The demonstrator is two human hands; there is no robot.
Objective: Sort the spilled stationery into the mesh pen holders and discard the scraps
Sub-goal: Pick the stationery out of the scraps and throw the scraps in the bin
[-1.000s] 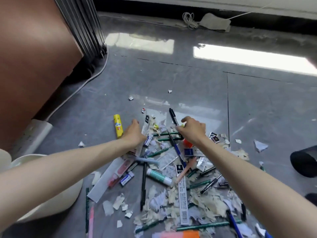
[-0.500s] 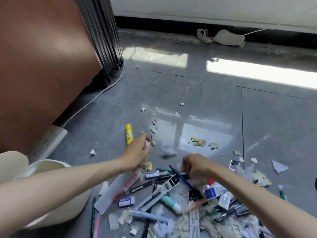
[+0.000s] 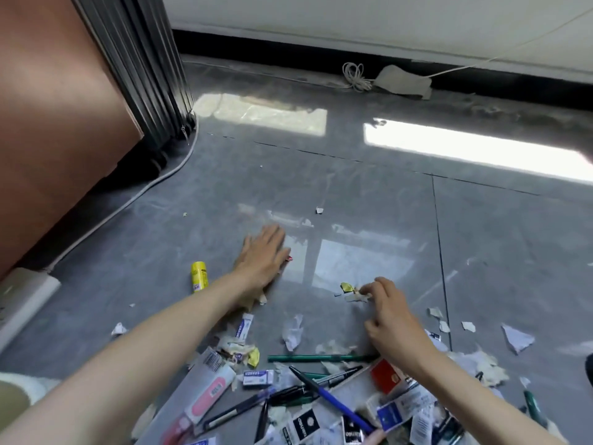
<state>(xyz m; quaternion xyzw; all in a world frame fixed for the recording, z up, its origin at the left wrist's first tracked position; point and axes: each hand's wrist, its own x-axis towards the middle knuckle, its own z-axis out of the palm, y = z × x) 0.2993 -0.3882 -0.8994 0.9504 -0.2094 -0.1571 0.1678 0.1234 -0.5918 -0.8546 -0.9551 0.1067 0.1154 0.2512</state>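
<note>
Left hand (image 3: 261, 255) lies flat, fingers straight, on the grey floor (image 3: 353, 187) with open tile beyond, while the right hand (image 3: 390, 313) pinches yellow-white paper scraps (image 3: 351, 292), above a box marked "ERASER" (image 3: 258, 377).

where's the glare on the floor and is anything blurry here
Head view: window glare burns out a strip of the glossy floor at upper right; the left hand and right hand look slightly soft; the pile at the bottom is evenly lit.

Indoor room: glossy floor tiles (image 3: 353, 187)
</note>
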